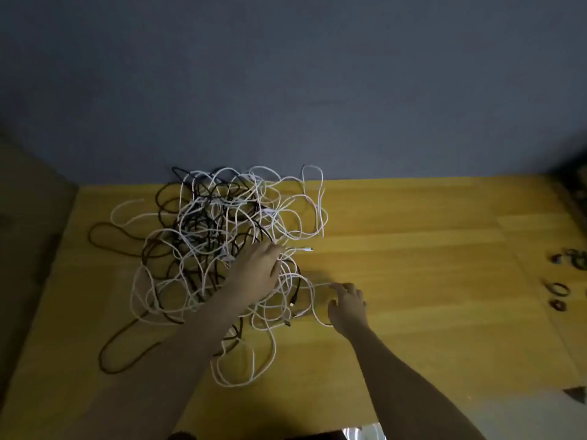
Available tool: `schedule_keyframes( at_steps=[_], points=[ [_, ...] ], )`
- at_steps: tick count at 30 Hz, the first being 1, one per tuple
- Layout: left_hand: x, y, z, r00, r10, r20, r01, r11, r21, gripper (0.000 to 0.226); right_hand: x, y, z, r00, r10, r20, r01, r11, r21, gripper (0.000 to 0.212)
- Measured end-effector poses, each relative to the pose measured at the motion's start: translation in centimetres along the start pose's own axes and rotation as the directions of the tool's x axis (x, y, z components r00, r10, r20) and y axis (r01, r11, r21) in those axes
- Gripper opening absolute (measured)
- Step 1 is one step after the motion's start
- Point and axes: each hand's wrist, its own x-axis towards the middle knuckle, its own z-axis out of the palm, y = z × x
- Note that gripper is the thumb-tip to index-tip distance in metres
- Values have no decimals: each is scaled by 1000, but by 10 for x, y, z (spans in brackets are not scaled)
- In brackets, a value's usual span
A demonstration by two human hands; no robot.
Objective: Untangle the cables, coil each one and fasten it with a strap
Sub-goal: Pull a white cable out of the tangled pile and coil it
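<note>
A big tangle of white and black cables (pixel 216 236) lies on the yellow wooden table (pixel 428 223), left of centre. My left hand (pixel 257 271) reaches into the pile's right side, fingers curled round a white cable whose plug end (pixel 306 249) sticks out to the right. My right hand (pixel 347 308) is just right of the pile, with a loose white loop (pixel 313 300) held between fingertips and thumb. Several dark straps (pixel 559 289) lie at the table's far right edge.
A blue-grey wall (pixel 286 90) runs behind the table. The table's left edge drops off near a dim brown surface (pixel 28 233). Bare tabletop lies between my right hand and the straps. A dark object (pixel 576 393) sits at the right front corner.
</note>
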Motion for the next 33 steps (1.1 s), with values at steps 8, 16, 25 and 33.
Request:
schedule_keyframes(
  at_steps=[8,16,25,33],
  points=[
    [10,27,47,977,-210,-41,209,977,-39,34,69,28,-9,955,-279,102,297,892,-341,46],
    [25,80,74,962,-272,37,273,962,-28,29,70,83,-44,926,-378,-1,378,926,16,15],
    [81,133,55,965,-185,184,217,961,-172,43,61,70,-137,727,-567,-387,679,676,286,10],
    [94,146,-21,976,-208,-62,156,871,-465,24,49,29,-239,643,-322,-695,698,619,360,13]
  ],
)
